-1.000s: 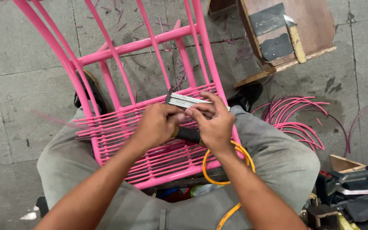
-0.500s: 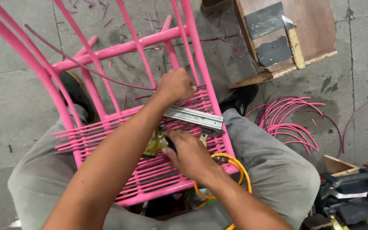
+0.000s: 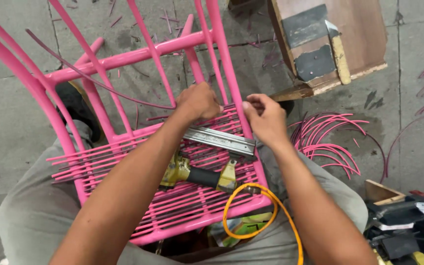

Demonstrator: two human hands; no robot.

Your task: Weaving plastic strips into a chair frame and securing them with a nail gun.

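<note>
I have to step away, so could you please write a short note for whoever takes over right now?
Left hand: closed on the pink strands at the far edge of the pink chair frame, by an upright bar.
Right hand: pinching a strand end beside that bar.
Staple gun: lying loose on the woven seat, in neither hand; its orange hose loops off the near edge.
Done: most of the seat is woven.
Left: a loose strand trails across the frame; spare strands lie on the floor to the right.
</note>
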